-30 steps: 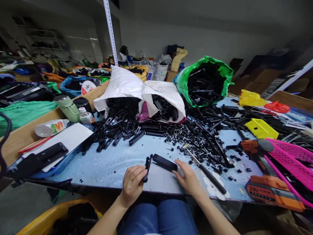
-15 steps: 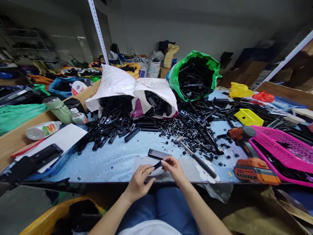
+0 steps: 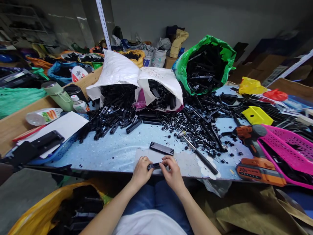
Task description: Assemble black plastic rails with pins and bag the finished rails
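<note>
My left hand [image 3: 142,170] and my right hand [image 3: 171,172] are closed on opposite ends of a small black plastic part [image 3: 154,165], held nearly level at the table's front edge. Fingers cover both ends of it. Just beyond my hands, a flat black plastic bar [image 3: 161,148] with slots at its ends lies on a grey sheet [image 3: 187,163]. To the right rests a rod with a black handle [image 3: 205,161].
A cordless drill [image 3: 256,153] and a pink basket [image 3: 288,140] are on the right. White sacks [image 3: 119,73] and a green bag [image 3: 179,70] of black parts stand behind, with loose screws [image 3: 195,130] spread in front. A blue tray [image 3: 57,155] holds papers at left.
The small black part has gone from slanting up to the right to nearly level, with more of its face showing. My left fingers have closed further around its end. The camera view has shifted slightly.
</note>
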{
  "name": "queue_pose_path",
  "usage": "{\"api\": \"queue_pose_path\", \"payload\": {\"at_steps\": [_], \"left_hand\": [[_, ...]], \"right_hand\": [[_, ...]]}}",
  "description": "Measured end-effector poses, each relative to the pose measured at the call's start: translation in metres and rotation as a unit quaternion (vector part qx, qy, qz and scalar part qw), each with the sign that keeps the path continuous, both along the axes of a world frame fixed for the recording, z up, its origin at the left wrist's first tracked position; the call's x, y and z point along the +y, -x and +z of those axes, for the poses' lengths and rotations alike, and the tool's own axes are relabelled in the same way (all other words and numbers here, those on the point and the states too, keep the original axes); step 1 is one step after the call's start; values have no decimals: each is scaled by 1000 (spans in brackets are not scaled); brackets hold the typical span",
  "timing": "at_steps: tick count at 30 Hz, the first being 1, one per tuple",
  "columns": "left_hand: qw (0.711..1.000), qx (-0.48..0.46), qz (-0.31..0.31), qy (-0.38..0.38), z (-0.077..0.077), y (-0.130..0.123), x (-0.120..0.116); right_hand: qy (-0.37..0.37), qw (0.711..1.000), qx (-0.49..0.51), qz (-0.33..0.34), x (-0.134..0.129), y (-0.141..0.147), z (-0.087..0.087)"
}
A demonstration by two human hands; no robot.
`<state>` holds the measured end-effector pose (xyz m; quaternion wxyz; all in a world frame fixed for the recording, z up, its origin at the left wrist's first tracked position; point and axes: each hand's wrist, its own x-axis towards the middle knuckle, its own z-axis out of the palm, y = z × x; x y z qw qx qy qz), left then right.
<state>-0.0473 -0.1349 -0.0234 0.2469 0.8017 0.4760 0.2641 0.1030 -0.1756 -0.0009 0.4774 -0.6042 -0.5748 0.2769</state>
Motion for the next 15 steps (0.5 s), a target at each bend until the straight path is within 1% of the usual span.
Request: {"api": "queue_pose_path", "payload": {"at_steps": [2, 4, 6, 8, 11, 15], "left_hand": [[1000, 3, 10, 15, 2, -1, 0], [1000, 3, 15, 26, 2, -1, -1], [1000, 1, 14, 27, 2, -1, -1], [1000, -3, 10, 23, 1, 0, -2], [1000, -7, 7, 15, 0, 0, -3], [1000, -11, 10, 7, -3, 0, -3]], "right_hand": [[11, 999, 51, -12, -2, 4, 6], [64, 989, 123, -50, 0, 5, 7], [124, 970, 197, -72, 3, 2, 2], [156, 954, 244, -74, 6, 0, -5], [165, 947, 262, -85, 7, 0, -12], [168, 948, 252, -101, 7, 3, -14]]}}
